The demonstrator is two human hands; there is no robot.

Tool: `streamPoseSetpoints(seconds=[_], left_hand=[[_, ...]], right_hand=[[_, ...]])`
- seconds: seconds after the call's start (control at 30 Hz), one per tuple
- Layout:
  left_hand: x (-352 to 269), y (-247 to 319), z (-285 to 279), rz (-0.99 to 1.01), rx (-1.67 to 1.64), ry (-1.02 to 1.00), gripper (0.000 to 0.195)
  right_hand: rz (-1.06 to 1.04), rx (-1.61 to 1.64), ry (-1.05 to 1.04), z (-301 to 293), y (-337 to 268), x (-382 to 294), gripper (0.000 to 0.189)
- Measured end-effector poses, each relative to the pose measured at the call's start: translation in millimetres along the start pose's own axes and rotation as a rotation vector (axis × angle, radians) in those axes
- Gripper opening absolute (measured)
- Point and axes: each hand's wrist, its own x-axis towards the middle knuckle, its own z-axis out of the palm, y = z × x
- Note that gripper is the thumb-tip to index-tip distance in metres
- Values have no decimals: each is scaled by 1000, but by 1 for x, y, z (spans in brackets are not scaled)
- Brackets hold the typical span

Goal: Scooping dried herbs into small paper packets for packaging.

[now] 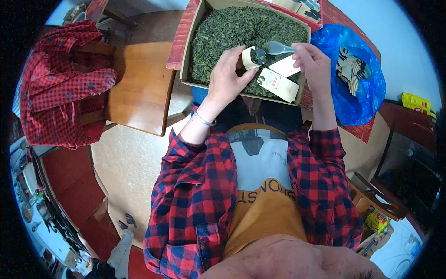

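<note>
My left hand (pixel 226 71) grips a small cream paper packet (pixel 248 58) with its mouth open, low over dried green leaves (pixel 237 24) that look like tea. Between the fingers of my right hand (pixel 313 62) is a translucent plastic spoon (pixel 277 48), its bowl beside the packet's mouth. The leaves fill a shallow cardboard box (pixel 308 35). Two flat paper packets lie overlapping on the leaves at the box's near right corner. The front packet (pixel 278 84) bears red print, and the other packet (pixel 285 66) is partly under it.
To the right, a blue plastic bag (pixel 369 101) holds several paper packets (pixel 350 69). Another box with packets (pixel 303 7) stands behind. The boxes rest on a red table (pixel 176 52). A wooden chair (pixel 139 83) at left carries a checked garment (pixel 59 87). Another person's leg (pixel 120 247) shows lower left.
</note>
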Motion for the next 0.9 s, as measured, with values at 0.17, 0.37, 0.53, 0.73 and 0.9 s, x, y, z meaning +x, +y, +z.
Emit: streamPoseSetpoints(seconds=[0.17, 0.37, 0.53, 0.73, 0.9], left_hand=[[0, 0, 1, -9, -4, -7, 62], [-2, -3, 2, -71, -4, -50, 62], [0, 1, 9, -35, 37, -20, 63], [-1, 1, 10, -63, 114, -36, 62], [-2, -9, 7, -38, 80, 20, 64]], right_hand=[[-253, 24, 12, 8, -31, -24, 20], [-575, -195, 26, 13, -37, -32, 18], [-234, -136, 33, 4, -19, -27, 21], [-305, 6, 34, 4, -16, -38, 23], [-255, 78, 64, -1, 0, -42, 22]])
